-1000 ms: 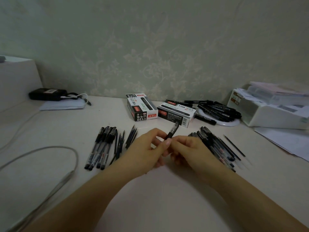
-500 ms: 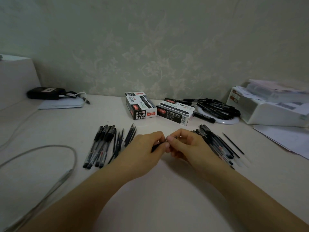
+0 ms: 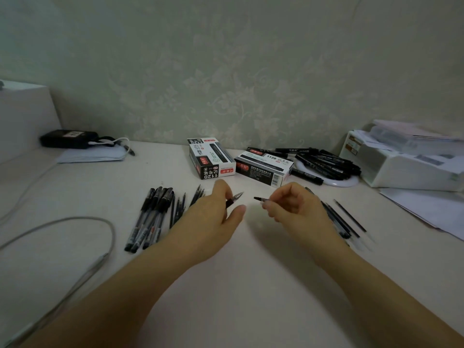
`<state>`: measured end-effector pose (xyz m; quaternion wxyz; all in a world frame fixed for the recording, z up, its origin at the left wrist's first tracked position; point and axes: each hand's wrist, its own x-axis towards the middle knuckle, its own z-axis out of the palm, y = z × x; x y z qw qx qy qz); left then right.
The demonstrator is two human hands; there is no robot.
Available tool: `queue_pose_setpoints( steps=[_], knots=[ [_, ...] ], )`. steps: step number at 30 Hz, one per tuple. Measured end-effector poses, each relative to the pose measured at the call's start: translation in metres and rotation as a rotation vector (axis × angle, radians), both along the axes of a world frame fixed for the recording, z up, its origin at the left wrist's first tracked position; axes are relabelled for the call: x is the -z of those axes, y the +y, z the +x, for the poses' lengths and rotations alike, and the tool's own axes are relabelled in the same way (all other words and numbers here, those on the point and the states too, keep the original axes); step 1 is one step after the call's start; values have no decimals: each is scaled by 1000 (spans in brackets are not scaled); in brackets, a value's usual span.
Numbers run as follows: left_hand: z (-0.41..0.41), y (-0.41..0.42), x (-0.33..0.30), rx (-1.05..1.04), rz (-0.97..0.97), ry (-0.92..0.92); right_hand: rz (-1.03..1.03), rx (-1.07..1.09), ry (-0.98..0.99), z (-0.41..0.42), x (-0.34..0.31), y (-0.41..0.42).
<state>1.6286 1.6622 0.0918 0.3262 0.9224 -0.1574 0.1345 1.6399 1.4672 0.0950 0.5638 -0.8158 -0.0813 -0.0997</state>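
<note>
The left hand [image 3: 213, 217] pinches a pen tip section [image 3: 234, 199] between thumb and curled fingers. It is a short piece with a dark, matte grip that narrows into a clear, glossy plastic cone pointing right. The right hand [image 3: 293, 212] pinches a slim dark pen part [image 3: 259, 199], whose blunt end points left and whose remainder is hidden in the fist. The two pieces are near each other but apart, above the smooth white table [image 3: 238, 285]. Capped gel pens [image 3: 150, 217] with translucent barrels lie in a row to the left, beside thin black refills [image 3: 178, 207].
</note>
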Motion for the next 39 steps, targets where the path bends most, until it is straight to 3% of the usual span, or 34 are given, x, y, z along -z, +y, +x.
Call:
queue_pose_setpoints(
  steps=[4, 12, 15, 19, 27, 39],
  knots=[
    [2, 2, 2, 21, 36, 10, -415, 6, -93, -4, 5, -3],
    [3, 3, 3, 53, 64, -80, -554, -69, -100, -4, 7, -3],
    [3, 3, 3, 64, 60, -97, -488, -51, -117, -3, 7, -3],
    [2, 3, 3, 106, 54, -123, -254, -113, -67, -3, 3, 1],
    [0, 0, -5, 157, 1, -109, -54, -221, 26, -2, 2, 0],
    [1, 0, -4, 164, 69, -69, -66, -172, 59, -4, 1, 1]
  ],
)
